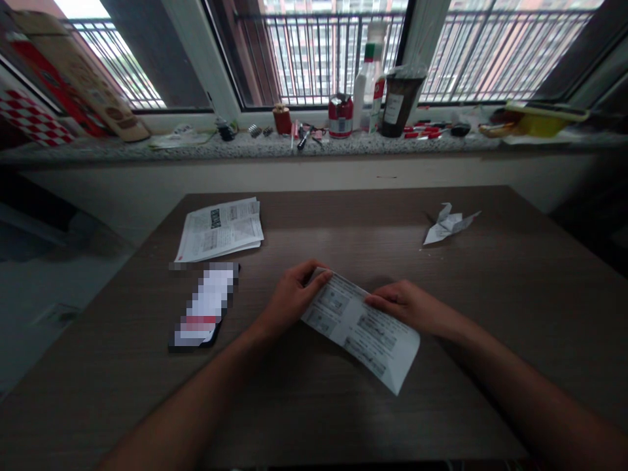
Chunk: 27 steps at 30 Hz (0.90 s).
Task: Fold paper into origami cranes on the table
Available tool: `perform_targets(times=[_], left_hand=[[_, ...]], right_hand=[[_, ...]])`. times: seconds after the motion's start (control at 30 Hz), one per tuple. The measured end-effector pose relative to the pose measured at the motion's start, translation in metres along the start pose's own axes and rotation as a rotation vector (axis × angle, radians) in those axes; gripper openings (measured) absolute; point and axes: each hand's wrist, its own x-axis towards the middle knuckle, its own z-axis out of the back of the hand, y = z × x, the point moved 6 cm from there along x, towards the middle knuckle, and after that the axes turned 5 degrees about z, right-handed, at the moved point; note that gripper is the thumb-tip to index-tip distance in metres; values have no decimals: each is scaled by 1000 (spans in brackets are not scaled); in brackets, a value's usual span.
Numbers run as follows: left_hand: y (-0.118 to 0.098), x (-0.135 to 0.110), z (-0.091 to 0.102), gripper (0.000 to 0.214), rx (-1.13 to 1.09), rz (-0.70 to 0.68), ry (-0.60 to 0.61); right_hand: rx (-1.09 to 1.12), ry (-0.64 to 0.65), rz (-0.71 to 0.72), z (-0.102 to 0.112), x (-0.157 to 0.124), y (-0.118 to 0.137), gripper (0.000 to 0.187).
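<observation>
A printed sheet of paper point(360, 333), folded into a long strip, slants across the middle of the brown table point(304, 418). My left hand point(297, 291) grips its upper left corner, thumb on top and fingers behind. Along the far long edge, my right hand point(405, 304) pinches the paper with thumb and fingers. The near right corner of the strip points toward me, held by neither hand. What lies under the paper is hidden.
A phone point(203, 307) with a blurred screen lies left, below a stack of folded printed sheets point(223, 229). A folded paper crane point(449, 224) stands back right. The windowsill holds a can point(340, 116), a dark cup point(398, 101), a clear bottle point(366, 98) and small tools.
</observation>
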Motion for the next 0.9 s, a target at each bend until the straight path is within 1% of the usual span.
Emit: perform_targets(times=[0.13, 0.43, 0.5, 0.63, 0.7, 0.8, 0.87, 0.9], left_hand=[[-1, -1, 6, 26, -19, 3, -34], [-3, -2, 19, 29, -2, 27, -81], [-2, 0, 21, 29, 7, 26, -78], [2, 4, 29, 28, 17, 5, -92], [6, 7, 31, 29, 53, -6, -88], [10, 10, 33, 31, 161, -37, -96], [11, 12, 35, 29, 258, -87, -142], [10, 12, 36, 32, 309, -128, -194]], right_hand=[[5, 41, 3, 4, -3, -1, 48], [-124, 82, 107, 17, -8, 3, 48], [-91, 90, 83, 19, -9, 1, 48], [107, 146, -24, 16, -13, -8, 50], [141, 155, -48, 15, -13, -11, 51], [148, 135, -64, 15, -11, -16, 54], [163, 111, -93, 16, -9, -21, 54], [171, 99, -109, 16, -8, -24, 53]])
